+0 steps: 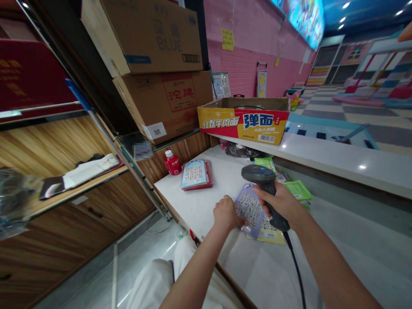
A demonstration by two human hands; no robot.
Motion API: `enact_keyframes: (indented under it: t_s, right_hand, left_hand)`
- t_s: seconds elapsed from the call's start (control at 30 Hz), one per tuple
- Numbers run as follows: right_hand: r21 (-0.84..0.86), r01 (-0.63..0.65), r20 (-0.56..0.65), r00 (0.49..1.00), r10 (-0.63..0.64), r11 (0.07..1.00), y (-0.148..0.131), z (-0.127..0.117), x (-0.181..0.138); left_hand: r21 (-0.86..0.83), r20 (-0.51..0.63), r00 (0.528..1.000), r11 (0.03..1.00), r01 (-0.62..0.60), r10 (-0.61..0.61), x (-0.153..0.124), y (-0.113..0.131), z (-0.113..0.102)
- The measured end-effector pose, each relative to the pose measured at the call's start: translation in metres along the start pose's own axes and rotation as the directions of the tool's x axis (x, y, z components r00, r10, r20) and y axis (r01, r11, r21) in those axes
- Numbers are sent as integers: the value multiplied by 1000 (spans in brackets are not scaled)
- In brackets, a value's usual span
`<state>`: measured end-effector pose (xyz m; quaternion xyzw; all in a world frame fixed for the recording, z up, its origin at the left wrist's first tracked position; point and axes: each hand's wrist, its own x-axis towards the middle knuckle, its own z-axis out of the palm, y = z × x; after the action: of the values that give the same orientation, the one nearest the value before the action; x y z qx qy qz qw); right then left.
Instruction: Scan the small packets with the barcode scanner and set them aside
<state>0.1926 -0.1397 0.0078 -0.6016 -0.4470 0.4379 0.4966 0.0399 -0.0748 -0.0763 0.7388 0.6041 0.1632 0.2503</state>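
My right hand (286,204) is wrapped round the handle of a black barcode scanner (257,174), whose cable runs down toward the front. Its head is above a flat purple package (247,204) printed with rows of tiny pictures. The near left edge of that package is in my left hand (226,213), its fingers closed and the thumb low on the edge. Partly under the purple package lies a similar yellow package (270,237). Bright green packages (298,189) lie behind my right hand.
A stack of flat packages (195,175) and a red bottle with a white cap (173,163) stand at the left of the white desk (206,206). An open noodle carton (244,124) sits on the raised ledge (325,152). Large cardboard boxes (164,103) are piled at the back left.
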Motion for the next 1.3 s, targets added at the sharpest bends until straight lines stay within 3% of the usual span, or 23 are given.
enact_keyframes:
  t_s: [0.07, 0.13, 0.23, 0.3, 0.37, 0.47, 0.5, 0.57, 0.63, 0.8, 1.13, 1.3]
  right_hand:
    - [-4, -2, -7, 1000, 2, 1000, -1, 1, -1]
    - [-10, -8, -6, 1000, 8, 1000, -1, 1, -1]
    - [-9, -11, 3, 1000, 11, 1000, 1, 3, -2]
    - [-6, -15, 7, 1000, 15, 1000, 2, 4, -2]
    - [-6, -28, 17, 999, 28, 1000, 4, 6, -2]
    - [-8, -35, 54, 998, 36, 999, 7, 12, -1]
    - [-3, -33, 65, 997, 34, 999, 9, 16, -1]
    - [2, -32, 83, 996, 31, 999, 14, 23, 0]
    - [-13, -51, 94, 994, 52, 999, 20, 32, 0]
    - [-95, -99, 165, 980, 113, 991, 33, 48, 2]
    - [-116, -113, 189, 973, 133, 987, 38, 50, 1]
    - [-119, -102, 201, 972, 125, 988, 36, 52, -1]
  left_hand:
    - [-140, 51, 998, 989, 36, -29, 6, -7, -5]
    - [-265, 196, 978, 957, 118, -66, 11, -15, -13]
    - [-456, 490, 872, 848, 271, -14, 16, -25, -29]
    - [-597, 534, 841, 744, 302, 87, 18, -33, -39]
    - [-724, 431, 892, 642, 252, 136, 21, -41, -46]
    - [-820, 62, 996, 572, 11, 69, 32, -57, -47]
    - [-808, -88, 995, 582, -95, 40, 36, -64, -45]
    - [-736, -333, 943, 625, -262, 3, 44, -78, -40]
    - [-660, -456, 890, 676, -329, -11, 49, -92, -34]
    - [-585, -537, 842, 744, -323, -57, 53, -114, -25]
    - [-627, -481, 872, 732, -268, -93, 56, -116, -24]
    - [-586, -523, 850, 749, -309, -58, 55, -117, -24]
